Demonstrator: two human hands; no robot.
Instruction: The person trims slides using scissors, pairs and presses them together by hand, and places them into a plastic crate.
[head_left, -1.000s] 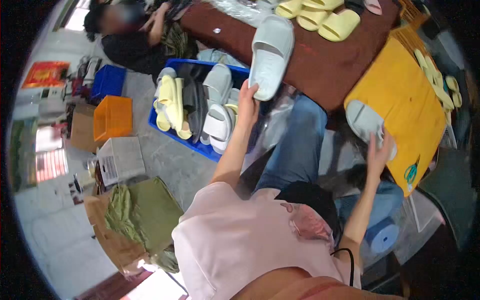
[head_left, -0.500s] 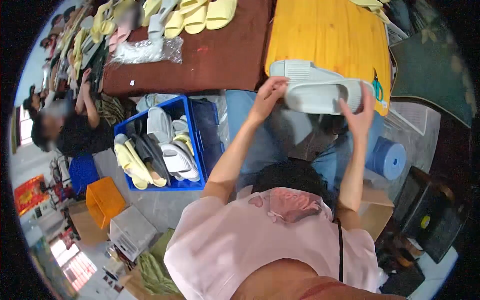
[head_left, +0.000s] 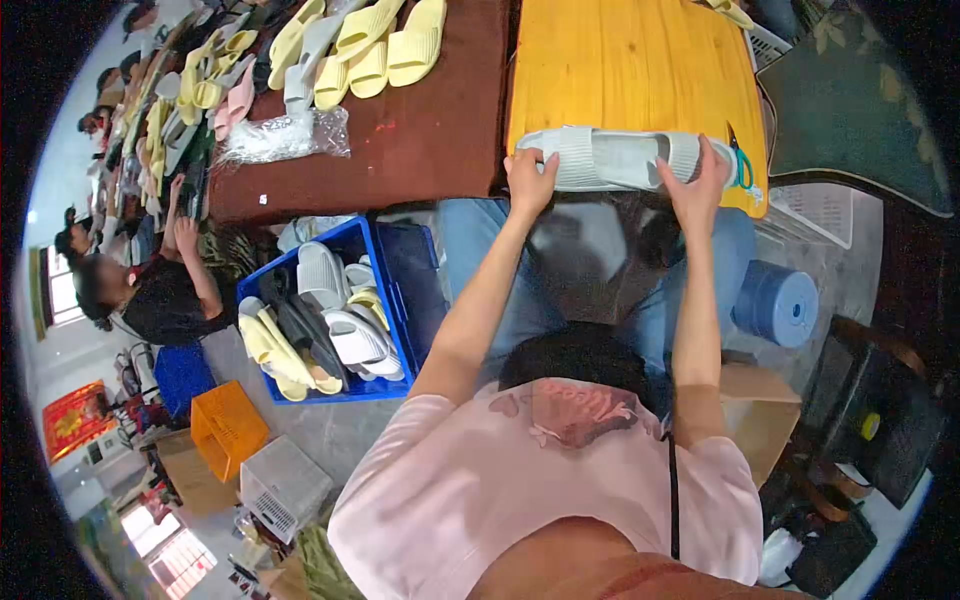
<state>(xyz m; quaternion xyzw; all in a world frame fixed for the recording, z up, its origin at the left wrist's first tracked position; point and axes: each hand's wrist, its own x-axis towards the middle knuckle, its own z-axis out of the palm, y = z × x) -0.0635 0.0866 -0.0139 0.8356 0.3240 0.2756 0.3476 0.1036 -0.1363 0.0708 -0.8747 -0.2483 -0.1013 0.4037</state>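
A pair of light grey slippers point(head_left: 625, 160) lies lengthwise at the near edge of the yellow board point(head_left: 640, 70), the two overlapping in the middle with toes at opposite ends. My left hand point(head_left: 531, 182) grips the left end, thumb on top. At the right end, my right hand point(head_left: 692, 190) holds the pair between thumb and fingers. Just right of the slippers lie scissors with teal handles point(head_left: 742, 170). The undersides of the slippers are hidden.
Left of the board, a brown-covered table point(head_left: 430, 130) bears yellow, grey and pink slippers and clear plastic wrap point(head_left: 285, 137). Below it stands a blue crate point(head_left: 385, 300) of slippers. A person in black point(head_left: 175, 300) sits at the left. A blue roll point(head_left: 777, 304) is at the right.
The slipper from my left hand was brought over to the other one on the board, and the two now lie together. Both hands have closed on their ends. The view has turned right.
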